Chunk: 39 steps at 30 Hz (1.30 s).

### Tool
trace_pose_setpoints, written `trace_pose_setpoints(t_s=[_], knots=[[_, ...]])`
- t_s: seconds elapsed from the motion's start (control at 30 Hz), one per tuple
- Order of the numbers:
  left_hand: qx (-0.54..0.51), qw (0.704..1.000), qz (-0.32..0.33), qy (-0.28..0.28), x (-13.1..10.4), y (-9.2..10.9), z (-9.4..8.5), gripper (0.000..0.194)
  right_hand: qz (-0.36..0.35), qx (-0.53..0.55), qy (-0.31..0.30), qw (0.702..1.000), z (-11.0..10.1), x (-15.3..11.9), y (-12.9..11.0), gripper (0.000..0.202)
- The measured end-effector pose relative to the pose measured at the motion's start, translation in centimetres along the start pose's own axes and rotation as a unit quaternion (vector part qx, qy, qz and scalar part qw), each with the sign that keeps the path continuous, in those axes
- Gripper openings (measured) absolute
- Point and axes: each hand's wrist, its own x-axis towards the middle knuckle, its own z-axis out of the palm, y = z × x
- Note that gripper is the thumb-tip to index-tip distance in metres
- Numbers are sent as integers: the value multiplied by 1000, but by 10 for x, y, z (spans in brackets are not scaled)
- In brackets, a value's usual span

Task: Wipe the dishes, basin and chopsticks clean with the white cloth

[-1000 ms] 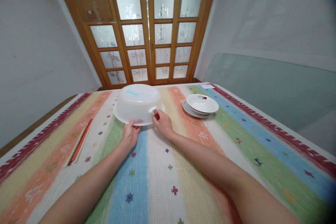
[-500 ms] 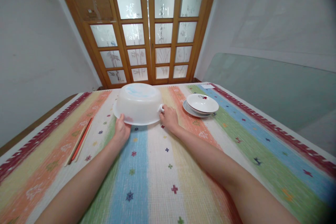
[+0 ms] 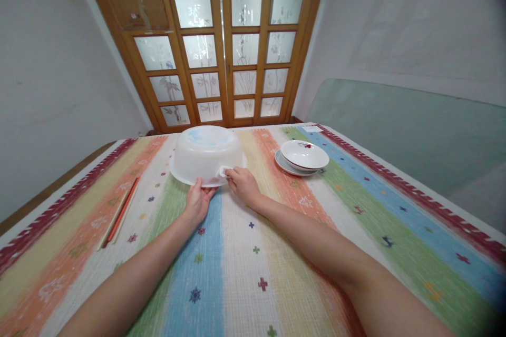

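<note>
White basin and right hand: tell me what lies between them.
The head view shows a white wad there, pinched by the right hand against the side of the upturned basin.

Hands closer together again

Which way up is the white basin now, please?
Upside down: the white basin shows its flat base on top and its wider rim below, where the left hand holds it.
</note>
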Motion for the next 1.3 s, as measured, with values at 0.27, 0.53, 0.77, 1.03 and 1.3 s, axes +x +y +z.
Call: trace_pose_setpoints(t_s=[0.27,0.53,0.77,1.03,1.3], knots=[[17,999,40,18,8,1,-6,29,71,-36,-15,997,-9,4,23,14],[11,999,52,12,9,5,-5,31,-7,-31,-21,999,0,0,-1,11],[0,998,37,41,10,7,-6,30,203,49,72,975,-2,10,36,27],[-8,997,47,58,14,7,-8,32,50,67,79,993,-1,5,17,29],[-21,996,44,76,22,13,-8,33,97,71,156,980,-9,11,27,28]])
